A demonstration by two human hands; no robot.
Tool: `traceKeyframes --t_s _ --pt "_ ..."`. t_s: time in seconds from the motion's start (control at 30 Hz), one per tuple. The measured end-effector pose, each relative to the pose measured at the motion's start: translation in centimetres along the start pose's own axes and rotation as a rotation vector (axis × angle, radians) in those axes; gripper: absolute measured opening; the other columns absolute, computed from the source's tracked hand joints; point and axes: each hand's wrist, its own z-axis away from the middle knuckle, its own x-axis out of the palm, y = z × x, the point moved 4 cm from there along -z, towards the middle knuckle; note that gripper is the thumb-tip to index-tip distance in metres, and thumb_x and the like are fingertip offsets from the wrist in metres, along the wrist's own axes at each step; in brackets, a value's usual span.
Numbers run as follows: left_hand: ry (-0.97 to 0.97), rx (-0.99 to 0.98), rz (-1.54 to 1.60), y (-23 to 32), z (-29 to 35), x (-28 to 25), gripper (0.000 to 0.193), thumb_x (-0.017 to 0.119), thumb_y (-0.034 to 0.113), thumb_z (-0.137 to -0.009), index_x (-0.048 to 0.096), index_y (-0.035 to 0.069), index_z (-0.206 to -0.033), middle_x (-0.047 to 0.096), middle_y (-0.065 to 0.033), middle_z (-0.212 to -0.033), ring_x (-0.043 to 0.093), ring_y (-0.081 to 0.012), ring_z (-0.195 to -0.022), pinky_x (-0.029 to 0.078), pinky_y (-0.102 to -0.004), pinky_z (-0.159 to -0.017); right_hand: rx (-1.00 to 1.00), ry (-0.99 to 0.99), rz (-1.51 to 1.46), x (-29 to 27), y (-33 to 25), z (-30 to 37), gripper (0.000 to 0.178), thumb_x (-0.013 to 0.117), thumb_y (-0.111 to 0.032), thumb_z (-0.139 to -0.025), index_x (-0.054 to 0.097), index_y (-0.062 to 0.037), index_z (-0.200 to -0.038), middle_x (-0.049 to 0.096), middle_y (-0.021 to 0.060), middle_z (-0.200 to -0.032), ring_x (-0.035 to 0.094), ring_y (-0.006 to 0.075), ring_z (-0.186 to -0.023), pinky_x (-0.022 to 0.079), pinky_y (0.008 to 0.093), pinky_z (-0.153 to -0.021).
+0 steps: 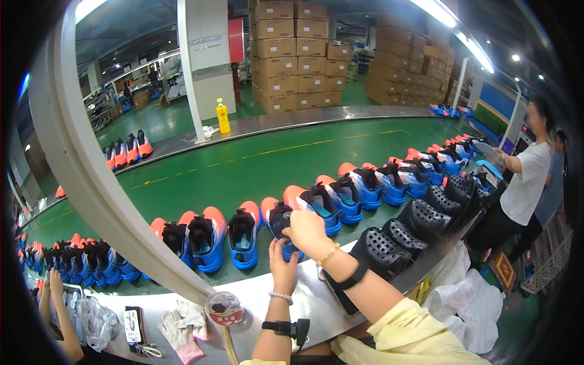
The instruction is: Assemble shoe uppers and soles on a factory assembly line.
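A running shoe with an orange-red toe, black collar and blue heel stands on the green conveyor belt, toe pointing away. My right hand is closed over the shoe's opening, its fingertips hidden inside or behind the collar. Lower down, my left hand has its fingers curled against the heel, partly covered by the right hand. Just left sits another such running shoe; to the right, a blue-heeled running shoe stands close by. Rows of matching shoes run along the belt both ways.
Black perforated clogs line the near edge at right. A white post slants across the left. Gloves, a round tub and scissors lie on the metal ledge. Another person's hands show at far left; a person stands right.
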Motion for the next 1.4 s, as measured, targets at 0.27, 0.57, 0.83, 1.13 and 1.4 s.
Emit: traceKeyframes --t_s 0.27,0.57,0.83,1.13,1.4 --pt "0.081 -0.006 -0.071 -0.8 0.4 -1.4 0.042 0.070 0.012 -0.082 0.057 0.009 -0.122 0.046 -0.0217 -0.138 0.054 -0.0429 -0.118 0.047 -0.0466 -0.097 0.053 -0.358 0.135 3.8 -1.4 -4.9 0.044 0.082 -0.045 -0.066 0.076 -0.0074 -0.089 0.074 0.0123 -0.089 0.072 0.0259 -0.086 0.057 0.0358 -0.076" --pt "0.122 -0.020 -0.052 -0.6 0.1 -1.5 0.041 0.070 0.011 -0.082 0.058 0.010 -0.121 0.047 -0.0218 -0.139 0.056 -0.0432 -0.116 0.048 -0.0470 -0.095 0.063 -0.175 0.102 9.4 -0.2 -4.6 0.031 0.082 -0.027 -0.069 0.075 -0.0045 -0.090 0.073 0.0175 -0.094 0.072 0.0302 -0.091 0.058 0.0389 -0.080" --pt "0.103 -0.056 -0.042 -0.6 0.0 -1.6 0.043 0.071 0.007 -0.080 0.057 0.008 -0.120 0.045 -0.0212 -0.141 0.052 -0.0416 -0.122 0.046 -0.0453 -0.098 0.245 -0.286 0.135 12.8 -0.1 -7.0 0.020 0.066 -0.017 -0.085 0.075 -0.0050 -0.097 0.073 0.0153 -0.104 0.071 0.0288 -0.100 0.058 0.0383 -0.084" --pt "0.150 -0.046 -0.068 -0.3 -0.2 -1.3 0.043 0.071 0.003 -0.076 0.055 0.005 -0.116 0.046 -0.0203 -0.137 0.052 -0.0416 -0.121 0.045 -0.0446 -0.098 0.247 -0.262 0.052 14.5 0.3 -7.5 0.025 0.059 -0.022 -0.091 0.076 -0.0058 -0.099 0.073 0.0177 -0.104 0.071 0.0293 -0.099 0.058 0.0383 -0.083" --pt "0.125 -0.008 -0.030 -0.6 -0.2 0.1 0.036 0.066 -0.003 -0.079 0.054 -0.001 -0.113 0.047 -0.0235 -0.133 0.049 -0.0425 -0.121 0.038 -0.0448 -0.103 0.210 -0.144 -0.055 14.9 2.1 -7.0 0.023 0.056 -0.016 -0.090 0.076 -0.0041 -0.091 0.073 0.0190 -0.095 0.073 0.0321 -0.090 0.059 0.0416 -0.076"
